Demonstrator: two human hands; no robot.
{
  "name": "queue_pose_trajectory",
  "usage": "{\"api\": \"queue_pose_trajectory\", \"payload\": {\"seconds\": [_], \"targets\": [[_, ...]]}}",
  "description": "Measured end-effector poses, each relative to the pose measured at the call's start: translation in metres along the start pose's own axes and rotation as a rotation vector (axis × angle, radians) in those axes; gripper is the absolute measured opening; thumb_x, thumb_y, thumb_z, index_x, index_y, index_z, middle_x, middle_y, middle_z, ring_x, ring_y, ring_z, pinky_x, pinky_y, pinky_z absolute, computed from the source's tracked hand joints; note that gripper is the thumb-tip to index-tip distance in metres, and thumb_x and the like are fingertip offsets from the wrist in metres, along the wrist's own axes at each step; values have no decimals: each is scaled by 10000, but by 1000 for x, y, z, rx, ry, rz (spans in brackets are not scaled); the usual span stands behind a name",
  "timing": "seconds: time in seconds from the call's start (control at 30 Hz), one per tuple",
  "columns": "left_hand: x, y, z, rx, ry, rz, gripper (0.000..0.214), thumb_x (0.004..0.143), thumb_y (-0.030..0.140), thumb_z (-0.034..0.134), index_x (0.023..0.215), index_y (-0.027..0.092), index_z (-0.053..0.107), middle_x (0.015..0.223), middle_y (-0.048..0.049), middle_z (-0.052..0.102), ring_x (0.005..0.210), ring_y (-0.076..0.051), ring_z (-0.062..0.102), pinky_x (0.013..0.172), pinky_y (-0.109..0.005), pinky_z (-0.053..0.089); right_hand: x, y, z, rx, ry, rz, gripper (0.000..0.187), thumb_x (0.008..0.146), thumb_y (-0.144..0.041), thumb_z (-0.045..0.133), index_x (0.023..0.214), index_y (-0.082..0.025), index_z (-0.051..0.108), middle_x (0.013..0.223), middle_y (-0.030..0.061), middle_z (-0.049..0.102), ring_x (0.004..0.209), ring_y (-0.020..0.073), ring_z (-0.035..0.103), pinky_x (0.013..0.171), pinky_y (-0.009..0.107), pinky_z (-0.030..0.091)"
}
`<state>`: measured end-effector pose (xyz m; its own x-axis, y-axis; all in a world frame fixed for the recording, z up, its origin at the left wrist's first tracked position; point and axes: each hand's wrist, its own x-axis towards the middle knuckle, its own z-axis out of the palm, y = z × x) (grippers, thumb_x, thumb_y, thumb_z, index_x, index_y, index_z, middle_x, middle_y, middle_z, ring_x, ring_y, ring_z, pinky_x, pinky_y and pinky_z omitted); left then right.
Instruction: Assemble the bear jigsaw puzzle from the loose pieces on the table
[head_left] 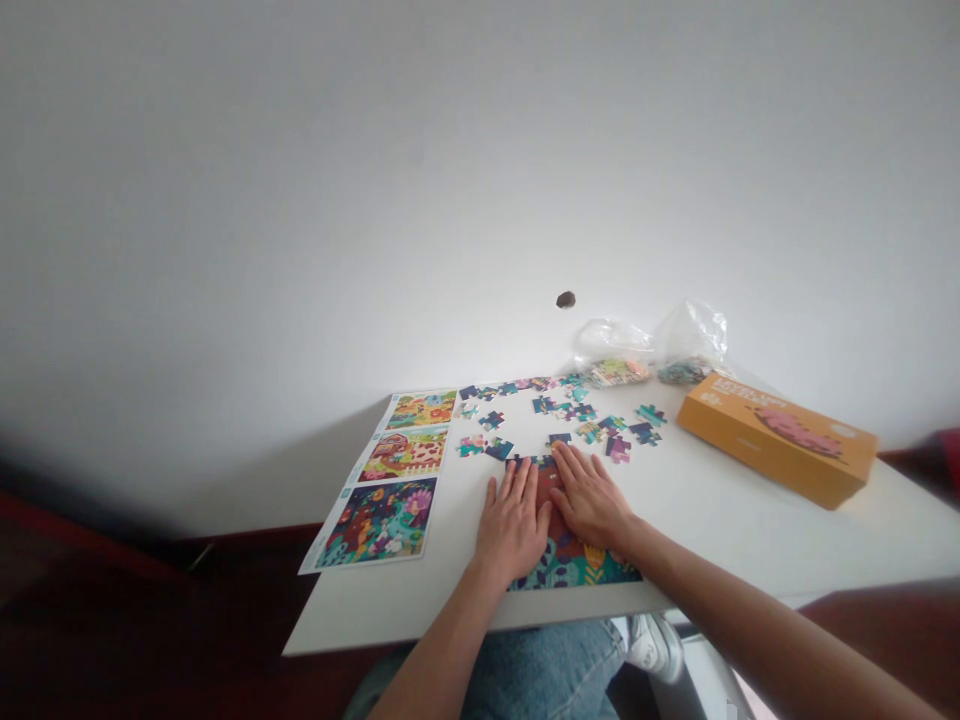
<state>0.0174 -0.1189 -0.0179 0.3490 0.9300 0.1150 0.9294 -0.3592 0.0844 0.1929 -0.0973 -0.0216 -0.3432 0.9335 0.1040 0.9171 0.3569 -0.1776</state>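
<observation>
A partly joined jigsaw puzzle [570, 550] in dark blue, red-brown and teal lies near the front edge of the white table [405, 605]. My left hand [514, 520] rests flat on its left side, fingers stretched out. On its upper right part my right hand [592, 497] lies palm down, with the fingers reaching its far edge. Just past those fingertips is a dark blue puzzle piece [559, 440]. Both hands cover much of the puzzle's middle. Loose puzzle pieces [492, 420] spread in a rough arc behind the hands.
At the left lies a reference sheet [442, 470] with three printed pictures, overhanging the table edge. An orange box [776, 435] stands at the right. Behind it are two clear bags, one bag [615, 360] and another bag [686, 345], holding pieces. A white wall [450, 200] borders the back.
</observation>
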Motion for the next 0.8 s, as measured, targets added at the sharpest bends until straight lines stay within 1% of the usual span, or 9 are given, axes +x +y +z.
{"api": "queue_pose_trajectory", "payload": {"seconds": [0.2, 0.33, 0.47, 0.67, 0.8], "targets": [[0, -2, 4, -11, 0, 12, 609, 987, 391, 292, 1546, 157, 243, 1629, -44, 177, 1504, -279, 157, 1194, -547, 224, 5, 9, 4, 2, -1, 8, 700, 1001, -536, 205, 1551, -104, 243, 1613, 117, 157, 1487, 300, 165, 1183, 522, 180], [0, -3, 5, -17, -4, 8, 617, 990, 396, 273, 1554, 155, 210, 1633, -47, 155, 1506, -280, 150, 1196, -555, 212, 8, 24, 9, -24, 43, -29, 688, 1008, -535, 192, 1555, -121, 231, 1611, 106, 177, 1486, 293, 176, 1185, 520, 187], [0, -3, 3, -27, -31, 14, 626, 991, 420, 268, 1558, 163, 196, 1633, -52, 159, 1508, -277, 139, 1196, -555, 205, 11, 38, 13, -47, 75, -50, 703, 1004, -557, 198, 1549, -116, 253, 1602, 115, 207, 1477, 303, 204, 1179, 526, 205], [0, -4, 5, -11, -17, 26, 639, 995, 445, 254, 1561, 159, 176, 1639, -45, 116, 1512, -281, 109, 1198, -556, 191, 19, 41, 16, -67, 106, -43, 681, 1004, -523, 240, 1542, -106, 277, 1594, 120, 227, 1467, 323, 226, 1168, 529, 222], [-2, -3, 4, 22, -10, 30, 640, 993, 434, 261, 1556, 138, 192, 1637, -61, 132, 1509, -288, 123, 1189, -572, 202, 24, 41, 16, -74, 92, -9, 666, 1001, -505, 250, 1537, -112, 290, 1590, 112, 247, 1469, 321, 223, 1169, 541, 205]]}}
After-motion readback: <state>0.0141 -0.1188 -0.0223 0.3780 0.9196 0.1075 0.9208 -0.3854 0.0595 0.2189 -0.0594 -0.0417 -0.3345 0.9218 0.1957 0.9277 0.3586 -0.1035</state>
